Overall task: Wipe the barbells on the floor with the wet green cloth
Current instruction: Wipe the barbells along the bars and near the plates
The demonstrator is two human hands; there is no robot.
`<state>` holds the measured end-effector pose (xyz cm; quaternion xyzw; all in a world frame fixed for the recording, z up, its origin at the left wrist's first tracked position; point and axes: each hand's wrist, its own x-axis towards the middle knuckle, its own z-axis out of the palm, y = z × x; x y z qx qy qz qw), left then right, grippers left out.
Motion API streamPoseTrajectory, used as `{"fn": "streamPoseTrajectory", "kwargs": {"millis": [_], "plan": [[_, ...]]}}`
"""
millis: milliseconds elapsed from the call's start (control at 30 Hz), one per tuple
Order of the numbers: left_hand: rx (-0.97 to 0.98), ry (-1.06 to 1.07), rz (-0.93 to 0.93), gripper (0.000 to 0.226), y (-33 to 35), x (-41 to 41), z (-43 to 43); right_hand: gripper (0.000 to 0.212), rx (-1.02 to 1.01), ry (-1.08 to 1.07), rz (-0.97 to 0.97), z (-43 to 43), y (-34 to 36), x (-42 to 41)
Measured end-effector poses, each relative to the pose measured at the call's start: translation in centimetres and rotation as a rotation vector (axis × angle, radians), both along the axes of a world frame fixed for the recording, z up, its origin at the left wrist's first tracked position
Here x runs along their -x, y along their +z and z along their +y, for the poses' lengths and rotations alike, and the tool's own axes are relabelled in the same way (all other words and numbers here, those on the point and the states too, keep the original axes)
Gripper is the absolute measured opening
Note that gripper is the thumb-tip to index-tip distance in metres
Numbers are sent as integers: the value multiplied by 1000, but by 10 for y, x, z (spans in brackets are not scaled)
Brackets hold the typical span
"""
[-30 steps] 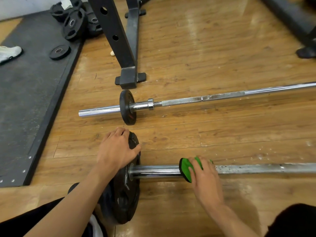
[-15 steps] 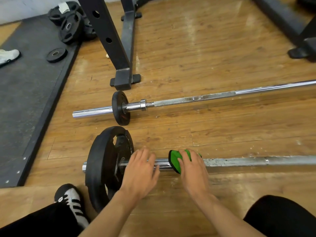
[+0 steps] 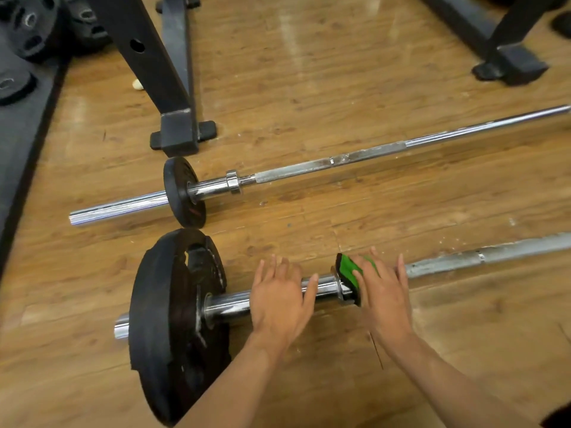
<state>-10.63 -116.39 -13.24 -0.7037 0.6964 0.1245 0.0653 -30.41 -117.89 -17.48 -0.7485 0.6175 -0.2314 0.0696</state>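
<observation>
At the left edge a dark mat meets the wood floor, with loose weight plates lying on it. A black rack foot stands just behind the far barbell. On the near barbell, beside its big black plate, the left hand rests flat on the shiny sleeve, fingers straight. Just right of it, the right hand presses the green cloth over the bar at the collar, fingers straight and spread.
</observation>
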Motion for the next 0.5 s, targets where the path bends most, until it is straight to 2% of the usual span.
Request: {"fn": "streamPoseTrajectory", "kwargs": {"millis": [67,167,200,233,267,367,500], "plan": [[33,-8,-1,83,-2,-3,-2,29,28,60,83,-9,0,9],[-7,-6,-29,91,5,-3,-7,44,27,139,213,-19,2,28],[-19,0,-36,89,5,-2,-10,37,38,133,253,-22,5,37],[-20,11,-33,85,5,-2,-13,27,39,111,286,-25,6,47],[-18,13,-28,83,4,-2,-16,26,31,63,298,-26,7,59],[40,-94,12,88,-3,8,-27,36,-28,-115,295,-30,11,86],[69,-198,22,86,-9,18,-31,31,-99,-225,332,-33,9,83]]}}
